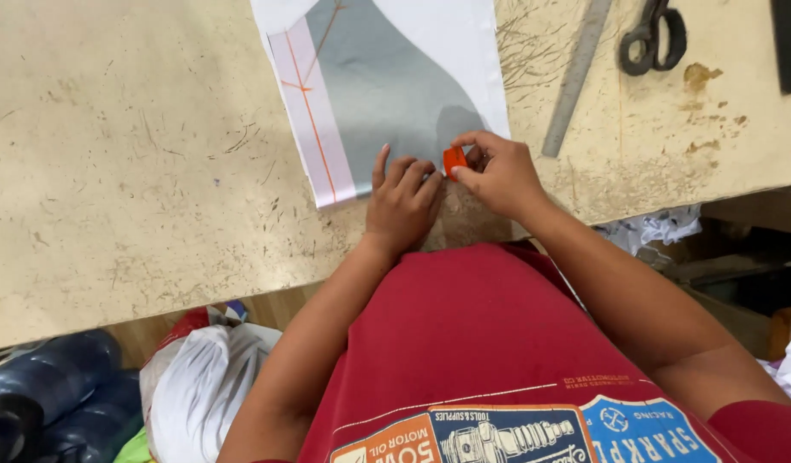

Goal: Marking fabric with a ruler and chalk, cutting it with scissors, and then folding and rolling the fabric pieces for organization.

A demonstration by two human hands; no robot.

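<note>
A white fabric piece point(464, 51) with a grey panel point(387, 94) and orange chalk lines lies on the worn beige table point(121, 163). My left hand point(402, 203) presses flat on the fabric's near edge, fingers spread. Beside it, my right hand point(498, 171) pinches a small orange piece of tailor's chalk point(454, 159) at the fabric's lower right corner.
A metal ruler point(577, 77) lies diagonally to the right of the fabric, with black scissors point(653, 36) beyond it. A dark object point(790, 43) sits at the far right edge. Below the table's left edge are white bags point(198, 386) and dark blue bundles point(44, 386).
</note>
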